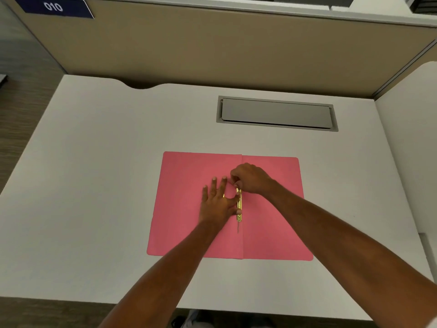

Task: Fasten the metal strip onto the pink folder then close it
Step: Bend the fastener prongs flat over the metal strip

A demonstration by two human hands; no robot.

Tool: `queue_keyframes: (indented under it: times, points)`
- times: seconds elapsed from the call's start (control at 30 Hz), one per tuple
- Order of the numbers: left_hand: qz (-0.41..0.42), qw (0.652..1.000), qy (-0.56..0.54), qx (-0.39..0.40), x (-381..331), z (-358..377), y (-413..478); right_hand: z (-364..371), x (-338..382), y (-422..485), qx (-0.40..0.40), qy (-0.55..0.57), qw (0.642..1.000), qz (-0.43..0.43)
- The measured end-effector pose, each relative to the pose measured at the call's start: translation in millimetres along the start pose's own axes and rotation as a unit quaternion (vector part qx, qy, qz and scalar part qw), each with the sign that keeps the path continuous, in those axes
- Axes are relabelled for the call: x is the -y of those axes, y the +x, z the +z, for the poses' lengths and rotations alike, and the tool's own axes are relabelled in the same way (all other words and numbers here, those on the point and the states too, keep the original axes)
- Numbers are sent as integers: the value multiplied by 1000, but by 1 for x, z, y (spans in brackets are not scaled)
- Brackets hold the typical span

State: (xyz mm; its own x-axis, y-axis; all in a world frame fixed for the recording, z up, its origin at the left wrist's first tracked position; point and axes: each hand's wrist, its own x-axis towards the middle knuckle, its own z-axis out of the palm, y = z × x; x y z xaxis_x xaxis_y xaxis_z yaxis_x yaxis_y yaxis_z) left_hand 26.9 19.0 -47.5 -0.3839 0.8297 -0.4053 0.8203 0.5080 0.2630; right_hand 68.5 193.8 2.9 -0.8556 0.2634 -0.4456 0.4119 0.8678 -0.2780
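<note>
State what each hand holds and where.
The right hand pinches the metal strip at its far end. The left hand lies flat on the folder, gripping nothing.

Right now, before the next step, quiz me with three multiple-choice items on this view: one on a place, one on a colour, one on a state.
1. Where does the metal strip lie?
A. along the folder's centre fold
B. on the bare desk
C. on the grey hatch

2. What colour is the folder?
A. blue
B. pink
C. green

3. In what state is the folder?
A. closed
B. standing upright
C. open flat

Answers:
1. A, the strip runs along the crease, the left hand pressed flat beside it and the right hand pinching at its far end.
2. B, both leaves are pink against the white desk.
3. C, both leaves lie spread either side of the fold.
</note>
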Motion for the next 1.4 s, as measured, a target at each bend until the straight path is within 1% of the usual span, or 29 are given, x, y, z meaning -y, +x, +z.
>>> queue_keyframes:
  times: [0.1, 0.23, 0.37, 0.43, 0.6, 0.7, 0.87, 1.0, 1.2, 1.4]
  points:
    - [0, 1000, 7, 4, 0, -1, 0, -2, -3, 6, 15, 18, 1000, -7]
    - [-2, 1000, 11, 6, 0, -1, 1, -10, -3, 12, 44, 13, 998, -33]
    - [-1, 1000, 10, -1, 1, 0, 1, -18, -1, 17, 113, -6, 992, -48]
    - [-2, 1000, 9, -5, 0, 0, 2, -21, -1, 18, 126, -33, 989, -66]
    - [1, 1000, 10, -11, 0, 1, 2, -27, -5, 18, 71, -138, 983, -99]
    - [0, 1000, 5, -15, 1, 3, 1, -26, -6, 16, 63, -163, 978, -118]
    - [-5, 1000, 4, -23, -1, 4, 1, -21, -7, 14, 46, -153, 981, -114]
    - [-13, 999, -16, -36, -4, 7, 0, -17, -5, 15, 37, -135, 986, -89]
    - [-25, 999, -8, -41, -6, 10, -1, -18, -3, 21, 32, -101, 993, -51]
    - [-27, 999, -5, -47, -5, 13, 1, -17, 0, 25, 30, -88, 995, -39]
